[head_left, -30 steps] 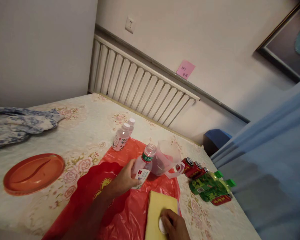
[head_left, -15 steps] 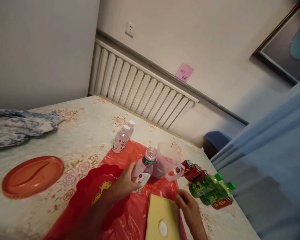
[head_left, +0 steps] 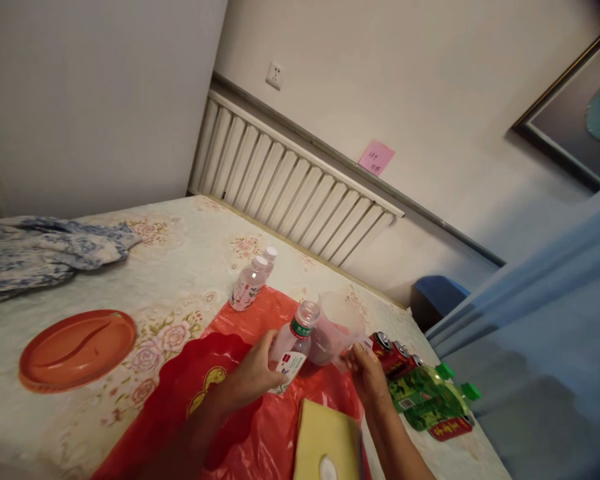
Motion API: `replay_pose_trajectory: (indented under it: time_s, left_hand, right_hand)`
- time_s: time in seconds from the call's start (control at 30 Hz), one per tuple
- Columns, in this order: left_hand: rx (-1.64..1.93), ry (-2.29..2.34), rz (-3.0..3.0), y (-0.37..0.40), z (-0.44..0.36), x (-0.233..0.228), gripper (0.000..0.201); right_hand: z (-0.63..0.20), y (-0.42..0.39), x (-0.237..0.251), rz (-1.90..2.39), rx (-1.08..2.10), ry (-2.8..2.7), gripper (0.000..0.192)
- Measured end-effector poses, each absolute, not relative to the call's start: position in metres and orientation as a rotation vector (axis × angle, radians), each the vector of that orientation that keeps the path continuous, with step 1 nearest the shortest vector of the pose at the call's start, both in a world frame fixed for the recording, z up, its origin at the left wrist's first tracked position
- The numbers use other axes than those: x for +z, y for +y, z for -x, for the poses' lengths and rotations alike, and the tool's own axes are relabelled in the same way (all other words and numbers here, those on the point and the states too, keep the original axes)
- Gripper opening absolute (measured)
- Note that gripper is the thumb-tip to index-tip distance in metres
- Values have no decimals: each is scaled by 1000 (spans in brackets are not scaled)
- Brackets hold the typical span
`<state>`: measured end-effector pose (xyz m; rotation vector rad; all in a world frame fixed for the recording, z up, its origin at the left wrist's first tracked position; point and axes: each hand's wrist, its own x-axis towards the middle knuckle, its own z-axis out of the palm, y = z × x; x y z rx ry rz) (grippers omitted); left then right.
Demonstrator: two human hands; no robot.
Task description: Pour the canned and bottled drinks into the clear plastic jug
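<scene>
On the red plastic sheet (head_left: 240,427), the clear jug (head_left: 336,325) stood beside the open bottle (head_left: 294,343). The right hand (head_left: 366,373), which a second earlier had pressed the white cap (head_left: 327,469) onto the yellow pad (head_left: 325,443), had risen to close its fingers on the jug's handle. The left hand (head_left: 253,375) still gripped the bottle, so pouring looked imminent.

A home, prob. a bedroom or living rm: white slatted radiator cover (head_left: 300,183) along the wall, wall socket (head_left: 275,75), framed picture (head_left: 575,127), floral-print cloth over the table (head_left: 180,267), blue curtain (head_left: 545,300) at right, 1 pink sticky note (head_left: 377,158).
</scene>
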<state>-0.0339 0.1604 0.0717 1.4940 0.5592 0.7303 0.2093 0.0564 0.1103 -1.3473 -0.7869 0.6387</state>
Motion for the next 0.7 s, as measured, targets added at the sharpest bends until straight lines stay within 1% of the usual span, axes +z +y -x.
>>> replay_pose_trajectory:
  time_s: [0.17, 0.3, 0.47, 0.6, 0.7]
  left_hand:
    - [738, 585, -1525, 161, 36, 72, 60]
    - [760, 543, -1498, 162, 34, 70, 63]
    - [748, 543, -1511, 160, 31, 69, 60]
    - [736, 569, -1535, 158, 28, 67, 63]
    - [717, 586, -1548, 157, 26, 69, 66]
  right_hand:
    - [-196, 68, 120, 1320, 542, -711, 48]
    - [-192, 67, 136, 1397, 468, -751, 46]
    - [-200, 54, 166, 1438, 430, -804, 45]
    - [-206, 40, 194, 1441, 432, -814, 43]
    - [-210, 28, 215, 1453, 394, -851, 46]
